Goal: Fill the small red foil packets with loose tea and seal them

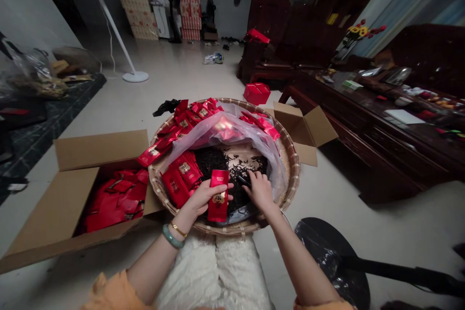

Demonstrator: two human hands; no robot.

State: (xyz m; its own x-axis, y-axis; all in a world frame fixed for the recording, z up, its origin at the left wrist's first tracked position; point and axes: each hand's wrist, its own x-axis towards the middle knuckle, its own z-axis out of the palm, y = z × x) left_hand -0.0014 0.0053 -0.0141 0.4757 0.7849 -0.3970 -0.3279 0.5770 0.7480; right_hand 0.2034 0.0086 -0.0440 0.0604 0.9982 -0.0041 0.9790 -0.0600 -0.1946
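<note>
Red foil packet (218,198) sits clamped between the left hand's (201,197) thumb and fingers at the near edge of the woven bamboo tray (292,174); the right hand (259,190), fingers curled together, pinches a small black scoop (244,180) over loose dark tea leaves (214,167).

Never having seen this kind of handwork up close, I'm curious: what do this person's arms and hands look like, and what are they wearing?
The left hand and right hand are bare, without gloves. The left wrist wears a pale green bangle and a thin gold bracelet. Both forearms are bare below orange sleeves.
</note>
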